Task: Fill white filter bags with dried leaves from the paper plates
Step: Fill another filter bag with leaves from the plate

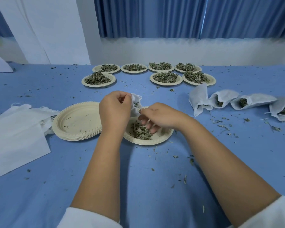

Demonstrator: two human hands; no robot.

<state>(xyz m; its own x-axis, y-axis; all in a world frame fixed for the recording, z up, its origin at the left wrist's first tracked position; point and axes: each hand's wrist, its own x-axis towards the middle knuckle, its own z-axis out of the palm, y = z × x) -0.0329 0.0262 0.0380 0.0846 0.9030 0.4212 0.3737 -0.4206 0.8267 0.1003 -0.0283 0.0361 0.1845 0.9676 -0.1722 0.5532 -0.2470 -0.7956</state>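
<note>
My left hand pinches the rim of a white filter bag and holds it open above a paper plate. On that plate lies a small heap of dried leaves. My right hand hovers over the plate with a pinch of leaves between thumb and forefinger at the bag's mouth, its other fingers reaching down toward the heap. The lower part of the bag is hidden behind my hands.
A stack of empty paper plates sits left of the working plate, with flat empty bags beyond it. Several leaf-filled plates line the back. Several filled bags lie at the right. Leaf crumbs litter the blue cloth.
</note>
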